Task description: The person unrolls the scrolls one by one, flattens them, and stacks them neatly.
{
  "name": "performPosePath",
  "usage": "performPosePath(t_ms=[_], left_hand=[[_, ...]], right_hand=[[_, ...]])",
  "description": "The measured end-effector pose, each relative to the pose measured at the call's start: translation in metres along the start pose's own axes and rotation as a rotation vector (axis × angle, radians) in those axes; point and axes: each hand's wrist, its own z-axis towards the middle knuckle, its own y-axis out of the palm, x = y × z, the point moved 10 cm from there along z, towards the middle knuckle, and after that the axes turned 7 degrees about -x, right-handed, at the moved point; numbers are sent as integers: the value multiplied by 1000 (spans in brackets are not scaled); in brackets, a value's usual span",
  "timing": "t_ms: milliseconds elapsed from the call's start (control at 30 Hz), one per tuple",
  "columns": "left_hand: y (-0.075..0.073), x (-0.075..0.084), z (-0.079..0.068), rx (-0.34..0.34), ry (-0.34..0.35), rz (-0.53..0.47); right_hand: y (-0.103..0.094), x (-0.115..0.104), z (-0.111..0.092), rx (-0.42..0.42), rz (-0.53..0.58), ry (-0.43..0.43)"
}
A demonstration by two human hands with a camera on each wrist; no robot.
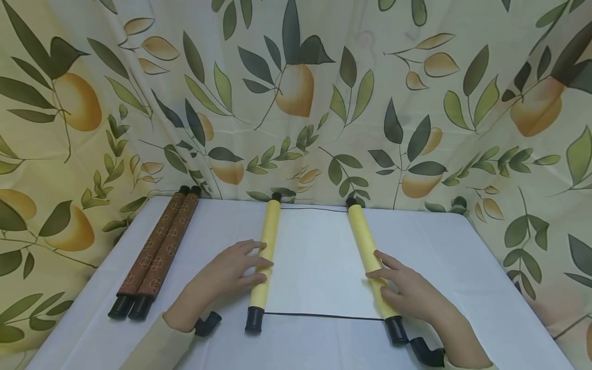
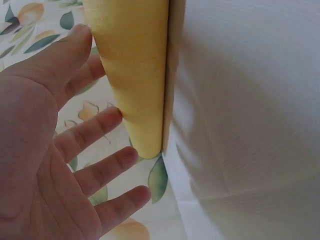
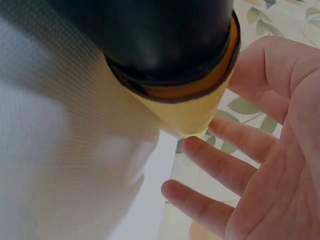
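A partly unrolled scroll lies on the table, its blank white sheet stretched between a left yellow roll and a right yellow roll. Both rolls have black end knobs. My left hand touches the left roll's outer side with spread, nearly straight fingers. In the left wrist view the fingertips meet the yellow surface without wrapping round it. On the other side, my right hand rests its extended fingers against the right roll, which slants. A black knob fills the top of the right wrist view.
Two rolled brown patterned scrolls with black ends lie side by side on the left of the white-covered table. A fruit-and-leaf printed curtain hangs behind the table's far edge. Black angled pieces sit at both wrists.
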Motion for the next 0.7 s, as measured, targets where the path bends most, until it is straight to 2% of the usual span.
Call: performPosePath(t_ms=[400,700], left_hand=[[-1,-7,0,24,-22,6],[3,-13,-1,0,-47,30]], right_hand=[[-1,7,-3,-54,0,29],[2,11,-6,-118,3,88]])
